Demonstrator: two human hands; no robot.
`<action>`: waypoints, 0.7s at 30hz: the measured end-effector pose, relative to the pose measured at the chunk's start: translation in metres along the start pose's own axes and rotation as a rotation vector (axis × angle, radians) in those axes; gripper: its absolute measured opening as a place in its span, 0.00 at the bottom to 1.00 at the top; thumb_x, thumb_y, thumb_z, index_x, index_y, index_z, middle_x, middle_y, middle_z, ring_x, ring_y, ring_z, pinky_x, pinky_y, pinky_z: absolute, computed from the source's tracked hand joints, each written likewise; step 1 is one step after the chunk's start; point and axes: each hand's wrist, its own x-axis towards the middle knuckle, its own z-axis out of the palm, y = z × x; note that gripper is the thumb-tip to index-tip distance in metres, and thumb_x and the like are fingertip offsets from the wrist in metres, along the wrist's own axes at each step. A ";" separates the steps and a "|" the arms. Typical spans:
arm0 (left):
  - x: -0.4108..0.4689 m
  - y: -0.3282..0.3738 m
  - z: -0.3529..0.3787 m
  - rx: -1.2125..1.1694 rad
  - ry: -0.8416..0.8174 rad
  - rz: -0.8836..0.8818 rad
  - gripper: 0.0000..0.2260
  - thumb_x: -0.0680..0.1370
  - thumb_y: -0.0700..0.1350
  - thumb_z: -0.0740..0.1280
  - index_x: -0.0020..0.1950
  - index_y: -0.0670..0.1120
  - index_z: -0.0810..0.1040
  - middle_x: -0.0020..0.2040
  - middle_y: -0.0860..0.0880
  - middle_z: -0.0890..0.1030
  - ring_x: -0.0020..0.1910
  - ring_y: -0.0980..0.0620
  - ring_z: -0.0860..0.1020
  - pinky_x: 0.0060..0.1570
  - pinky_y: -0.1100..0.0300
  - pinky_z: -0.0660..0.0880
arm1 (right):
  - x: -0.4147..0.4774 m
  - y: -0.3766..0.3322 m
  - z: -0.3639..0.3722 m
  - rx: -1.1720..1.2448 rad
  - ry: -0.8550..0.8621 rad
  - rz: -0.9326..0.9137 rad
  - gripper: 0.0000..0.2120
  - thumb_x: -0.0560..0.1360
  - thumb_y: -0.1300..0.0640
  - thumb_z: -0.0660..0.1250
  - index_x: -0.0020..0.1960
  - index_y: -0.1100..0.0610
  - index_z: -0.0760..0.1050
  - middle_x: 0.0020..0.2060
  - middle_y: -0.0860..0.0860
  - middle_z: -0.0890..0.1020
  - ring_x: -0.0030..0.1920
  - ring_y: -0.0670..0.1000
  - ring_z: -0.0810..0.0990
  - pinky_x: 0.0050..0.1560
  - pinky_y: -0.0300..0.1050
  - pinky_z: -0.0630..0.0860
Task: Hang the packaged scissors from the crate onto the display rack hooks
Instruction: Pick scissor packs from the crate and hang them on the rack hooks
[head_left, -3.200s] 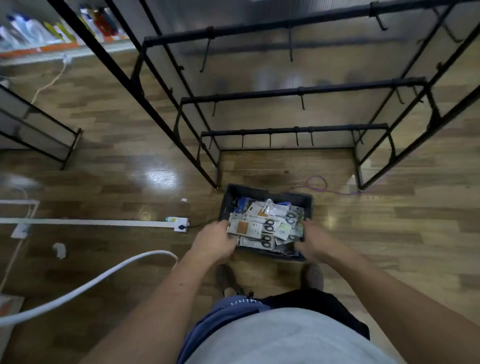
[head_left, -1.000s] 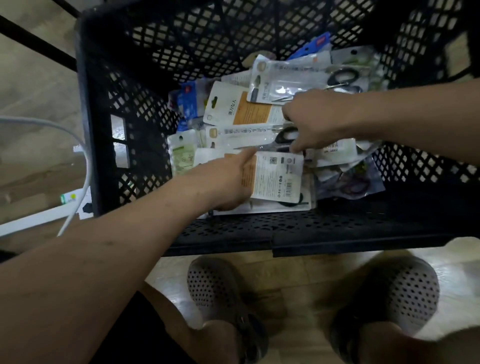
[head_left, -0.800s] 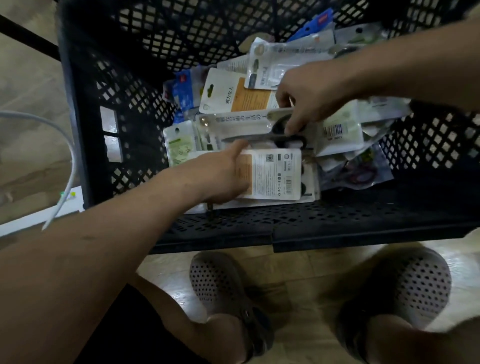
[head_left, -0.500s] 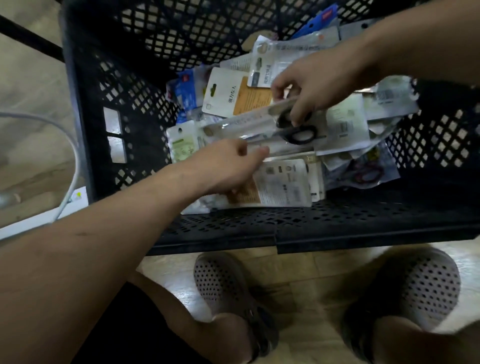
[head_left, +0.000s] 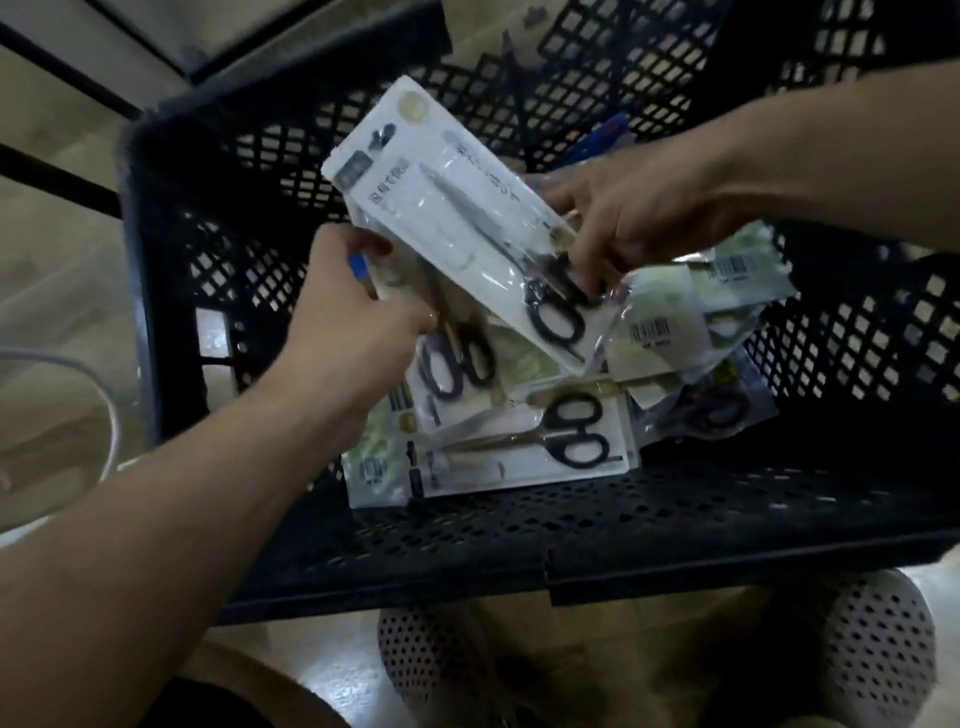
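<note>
Print on the white carded scissors pack (head_left: 457, 218) I hold: blurred, not legible to me. Barcode stickers on the clear plastic packets (head_left: 655, 332) in my black lattice crate (head_left: 171, 291): bars visible, digits too small.

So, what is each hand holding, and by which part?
Right hand: top scissors pack, at its handle end. Left hand: another pack beneath, by its left edge.
</note>
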 end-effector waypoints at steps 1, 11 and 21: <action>-0.002 0.001 0.000 0.006 0.004 0.022 0.24 0.73 0.32 0.72 0.60 0.54 0.70 0.49 0.45 0.80 0.37 0.55 0.81 0.36 0.60 0.80 | 0.001 0.001 0.002 -0.003 0.012 -0.007 0.26 0.71 0.79 0.63 0.65 0.63 0.78 0.55 0.61 0.85 0.51 0.60 0.85 0.50 0.51 0.80; -0.003 0.007 0.006 -0.128 0.083 0.074 0.23 0.75 0.30 0.65 0.61 0.52 0.64 0.56 0.40 0.81 0.44 0.45 0.83 0.40 0.48 0.81 | 0.011 0.009 -0.010 -0.118 0.058 0.056 0.17 0.74 0.65 0.72 0.62 0.67 0.80 0.55 0.61 0.85 0.60 0.60 0.83 0.67 0.56 0.75; 0.004 0.011 0.017 -0.271 -0.044 0.016 0.18 0.78 0.29 0.62 0.62 0.45 0.81 0.54 0.46 0.87 0.55 0.45 0.85 0.55 0.46 0.83 | 0.005 0.007 -0.008 -0.065 0.001 0.036 0.06 0.73 0.54 0.75 0.49 0.53 0.86 0.49 0.50 0.88 0.60 0.59 0.83 0.62 0.56 0.79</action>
